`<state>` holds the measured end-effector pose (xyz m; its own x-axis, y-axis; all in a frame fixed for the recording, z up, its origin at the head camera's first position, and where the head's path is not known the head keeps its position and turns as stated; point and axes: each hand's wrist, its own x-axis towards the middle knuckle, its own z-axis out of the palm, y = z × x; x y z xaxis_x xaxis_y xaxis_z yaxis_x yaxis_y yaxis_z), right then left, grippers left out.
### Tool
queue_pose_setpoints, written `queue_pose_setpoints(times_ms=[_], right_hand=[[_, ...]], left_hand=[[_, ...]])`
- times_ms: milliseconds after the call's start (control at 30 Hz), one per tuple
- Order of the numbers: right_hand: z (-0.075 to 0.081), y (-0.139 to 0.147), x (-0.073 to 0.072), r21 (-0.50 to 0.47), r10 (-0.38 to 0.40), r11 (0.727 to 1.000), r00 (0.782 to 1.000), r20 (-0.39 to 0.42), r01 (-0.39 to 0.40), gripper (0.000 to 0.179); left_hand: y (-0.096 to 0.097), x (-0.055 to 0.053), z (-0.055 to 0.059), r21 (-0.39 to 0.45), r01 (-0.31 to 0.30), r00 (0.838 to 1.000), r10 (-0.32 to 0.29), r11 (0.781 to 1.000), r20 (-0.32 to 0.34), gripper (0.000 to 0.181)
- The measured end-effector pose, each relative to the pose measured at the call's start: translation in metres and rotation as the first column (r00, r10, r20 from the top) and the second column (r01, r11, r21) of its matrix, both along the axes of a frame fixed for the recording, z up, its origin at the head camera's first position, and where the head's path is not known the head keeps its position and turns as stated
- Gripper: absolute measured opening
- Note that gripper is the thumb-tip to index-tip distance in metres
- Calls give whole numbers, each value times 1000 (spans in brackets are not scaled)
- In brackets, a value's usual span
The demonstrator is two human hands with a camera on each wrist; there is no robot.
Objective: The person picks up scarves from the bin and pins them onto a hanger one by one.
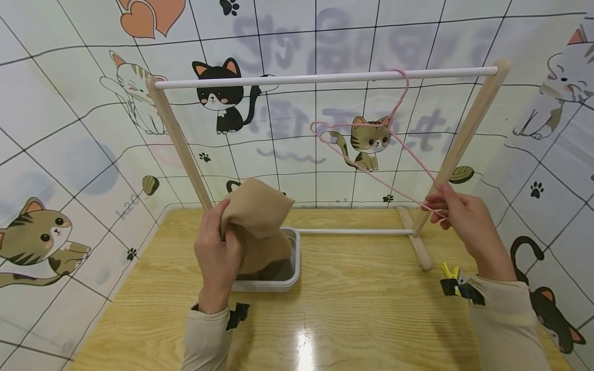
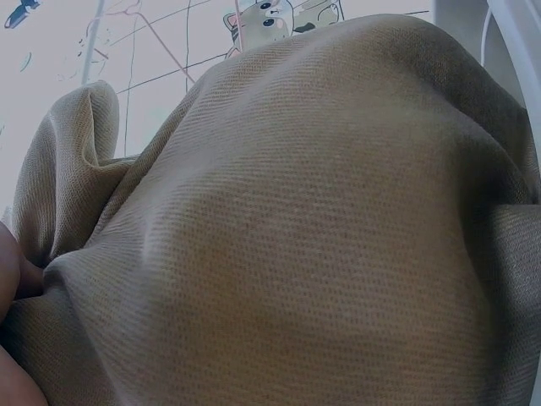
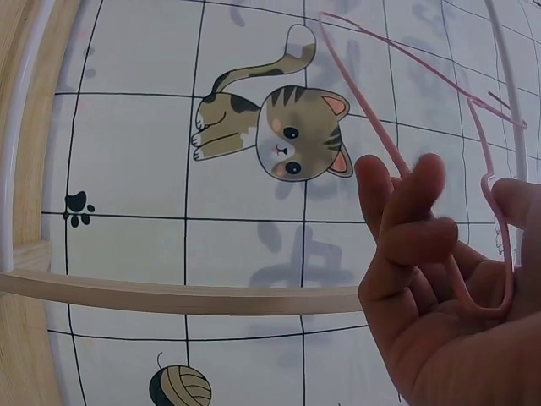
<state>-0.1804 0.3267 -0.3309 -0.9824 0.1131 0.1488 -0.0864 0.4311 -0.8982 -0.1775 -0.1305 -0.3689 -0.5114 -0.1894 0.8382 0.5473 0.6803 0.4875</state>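
Hanging from the white top rail [image 1: 287, 80], one pink hanger [image 1: 414, 155] is being held by its lower right corner in the curled fingers of the right hand [image 1: 464, 219], the wire being threaded between them. One brown cloth [image 1: 260, 208] is being gripped at its near edge by the left hand [image 1: 215, 252], whose fingers are being kept bent tightly round the folds; its lower part is being contained by one grey-white tray [image 1: 278, 286]. The rail is being supported by two wooden posts [image 1: 469, 129], with one white lower bar [image 1: 357, 232] being seen between their feet. Most of the tray and the foot of the left post are being hidden by the cloth and the left hand. One wooden table [image 1: 352, 299] is being backed by a cat-patterned wall [image 1: 287, 31]. Two sleeves are being worn, and one yellow clip [image 1: 450, 271] is being seen at the right wrist.
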Motion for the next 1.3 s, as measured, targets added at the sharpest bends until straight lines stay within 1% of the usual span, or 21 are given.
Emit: queue_pose_setpoints(times_ms=[200, 333, 433, 567, 667, 800, 900, 1067, 1300], right_hand=[[3, -1, -1, 14, 3, 1000, 997, 77, -5, 66], [4, -1, 0, 42, 12, 999, 995, 95, -16, 66], [3, -1, 1, 31, 11, 999, 996, 91, -13, 68], [2, -1, 1, 9, -23, 1000, 996, 82, 22, 63], [3, -1, 2, 27, -50, 998, 997, 65, 48, 61], [5, -3, 3, 55, -78, 996, 996, 43, 76, 67], [7, -5, 4, 48, -85, 995, 996, 35, 84, 68], [7, -5, 7, 26, -90, 996, 996, 16, 90, 65], [8, -7, 9, 21, -99, 995, 995, -13, 100, 72]], left_hand=[[0, 0, 0, -2, 2, 1000, -2, 1000, -5, 39], [0, -1, 0, -2, 3, 1000, -3, 1000, -8, 38], [0, -1, 0, -3, 4, 1000, -4, 1000, -9, 39], [0, -1, 0, -6, 2, 1000, -3, 1000, -9, 39], [0, 0, 0, -5, 3, 1000, -3, 1000, -9, 39], [0, 0, 0, -2, -1, 1000, 1, 1000, -9, 39], [-1, 0, 0, -1, -2, 1000, 2, 1000, -8, 39], [-1, 0, 0, 0, -1, 1000, 1, 1000, -8, 39], [-1, 0, 1, 2, -2, 1000, 2, 1000, -9, 39]])
